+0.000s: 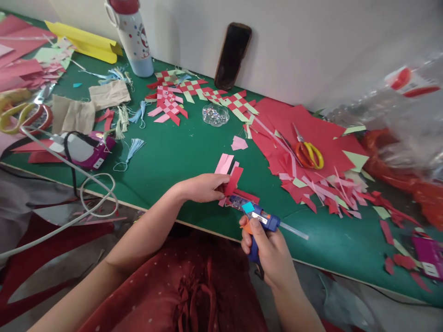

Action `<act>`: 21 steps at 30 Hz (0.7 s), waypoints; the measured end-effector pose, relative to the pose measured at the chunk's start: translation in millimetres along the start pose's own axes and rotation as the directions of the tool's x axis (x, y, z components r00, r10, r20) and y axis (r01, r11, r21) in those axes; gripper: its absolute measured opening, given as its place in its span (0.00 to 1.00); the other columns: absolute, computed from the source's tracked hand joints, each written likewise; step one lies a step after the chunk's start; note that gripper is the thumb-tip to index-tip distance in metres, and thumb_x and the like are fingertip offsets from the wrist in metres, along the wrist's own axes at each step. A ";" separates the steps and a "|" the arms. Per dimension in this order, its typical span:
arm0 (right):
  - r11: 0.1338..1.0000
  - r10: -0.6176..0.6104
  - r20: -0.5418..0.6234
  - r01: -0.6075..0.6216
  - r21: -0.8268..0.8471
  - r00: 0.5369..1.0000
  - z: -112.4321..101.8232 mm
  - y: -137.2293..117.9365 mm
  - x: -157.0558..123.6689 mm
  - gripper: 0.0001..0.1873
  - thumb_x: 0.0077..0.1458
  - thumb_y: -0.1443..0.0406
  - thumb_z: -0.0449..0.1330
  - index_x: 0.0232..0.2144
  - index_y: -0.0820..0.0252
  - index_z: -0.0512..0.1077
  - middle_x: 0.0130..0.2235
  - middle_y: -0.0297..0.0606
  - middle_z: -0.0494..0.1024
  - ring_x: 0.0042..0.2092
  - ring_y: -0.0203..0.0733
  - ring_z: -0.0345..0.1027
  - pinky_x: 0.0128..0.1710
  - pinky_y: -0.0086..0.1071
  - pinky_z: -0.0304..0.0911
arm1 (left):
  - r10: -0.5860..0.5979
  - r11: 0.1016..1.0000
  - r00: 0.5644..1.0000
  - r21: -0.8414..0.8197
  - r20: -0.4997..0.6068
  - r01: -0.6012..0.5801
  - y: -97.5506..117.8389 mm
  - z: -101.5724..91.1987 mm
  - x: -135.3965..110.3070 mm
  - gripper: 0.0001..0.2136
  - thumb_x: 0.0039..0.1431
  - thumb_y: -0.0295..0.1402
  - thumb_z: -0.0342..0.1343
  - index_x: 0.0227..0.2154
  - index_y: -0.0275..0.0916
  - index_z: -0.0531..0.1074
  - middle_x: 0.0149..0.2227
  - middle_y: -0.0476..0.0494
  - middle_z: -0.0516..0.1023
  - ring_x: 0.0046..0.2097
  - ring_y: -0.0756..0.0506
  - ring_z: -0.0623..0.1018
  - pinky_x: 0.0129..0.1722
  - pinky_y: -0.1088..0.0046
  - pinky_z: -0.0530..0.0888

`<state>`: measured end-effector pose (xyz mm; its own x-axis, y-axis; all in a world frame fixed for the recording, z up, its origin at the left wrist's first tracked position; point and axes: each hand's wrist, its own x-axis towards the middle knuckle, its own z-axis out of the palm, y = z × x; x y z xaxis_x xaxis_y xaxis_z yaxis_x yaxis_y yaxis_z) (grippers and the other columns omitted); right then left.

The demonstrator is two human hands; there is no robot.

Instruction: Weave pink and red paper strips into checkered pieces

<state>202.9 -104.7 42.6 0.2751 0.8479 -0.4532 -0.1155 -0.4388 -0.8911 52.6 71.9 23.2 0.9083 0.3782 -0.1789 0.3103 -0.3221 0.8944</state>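
Observation:
My left hand [204,188] pinches a small bundle of red and pink paper strips [229,176] just above the green table's front edge. My right hand [268,251] is wrapped round the handle of a blue glue gun [260,220], a finger on its orange trigger. The gun's nozzle points left, right at the lower end of the strips. A clear glue stick [294,231] pokes out of the gun's back.
Woven red, pink and green paper pieces [194,94] lie at the back by a phone [232,55] and a bottle [133,39]. Yellow-handled scissors [308,152] rest on red paper scraps at right. Cables [83,184] and a purple device [86,150] sit at left.

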 end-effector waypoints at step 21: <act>0.999 0.025 0.023 -0.026 0.031 0.999 -1.6 5.8 -2.4 0.21 0.57 0.47 0.58 0.33 0.60 0.69 0.20 0.27 0.63 0.20 0.30 0.59 0.21 0.27 0.54 | 0.050 0.998 0.998 -0.037 0.027 -0.049 0.2 2.0 0.0 0.14 0.51 0.20 0.48 0.41 0.38 0.66 0.34 0.49 0.75 0.35 0.50 0.73 0.35 0.76 0.67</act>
<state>203.2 -109.8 38.6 0.2505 0.8430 -0.4760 -0.1520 -0.4513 -0.8793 53.2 70.0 22.6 0.9297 0.3385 -0.1451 0.2550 -0.3074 0.9168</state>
